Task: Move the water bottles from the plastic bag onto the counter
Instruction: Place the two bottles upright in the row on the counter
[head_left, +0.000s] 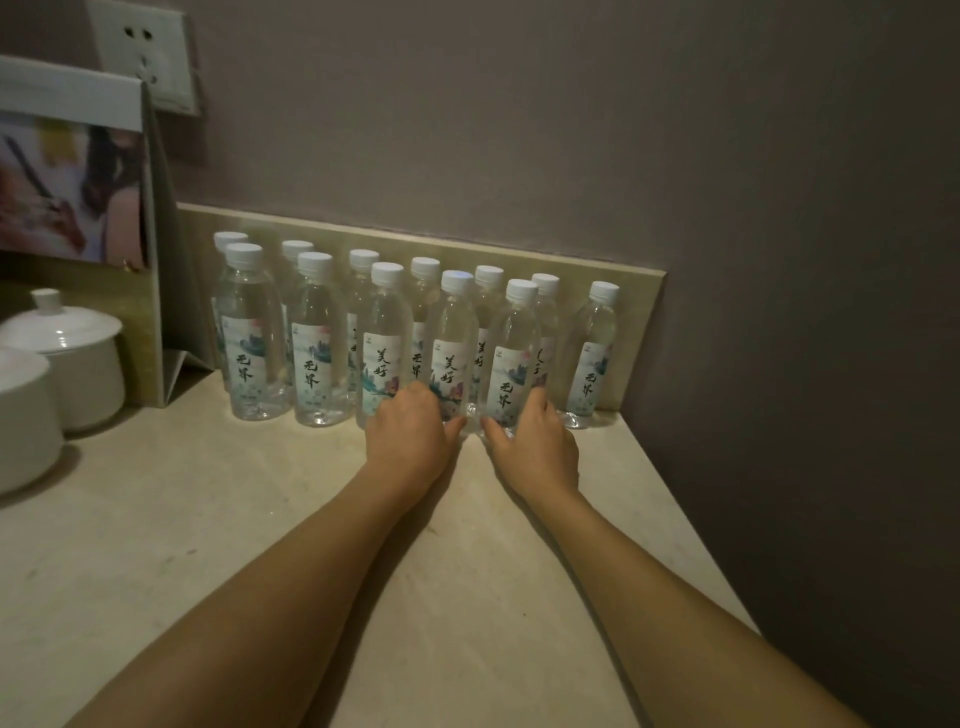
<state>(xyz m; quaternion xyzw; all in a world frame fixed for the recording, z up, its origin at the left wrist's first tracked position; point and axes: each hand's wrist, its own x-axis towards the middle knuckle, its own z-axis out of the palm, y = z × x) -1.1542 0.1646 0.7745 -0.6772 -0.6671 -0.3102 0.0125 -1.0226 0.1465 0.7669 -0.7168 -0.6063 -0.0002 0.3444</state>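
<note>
Twelve clear water bottles (322, 338) with white caps and printed labels are stood upright on the beige counter (218, 519), ranged in two rows against the low backsplash at the far edge, one bottle (592, 358) being set slightly apart at the right end. The base of the fourth front-row bottle (451, 343) is gripped by the left hand (410, 441), fingers curled round it. The fifth front-row bottle (511, 353) is gripped low down by the right hand (537, 444), the thumb being laid across its near side. White lidded ceramic cups (67, 358) are seen at the left, near a standing printed card (72, 171), and a wall socket (143, 52) is mounted above.
</note>
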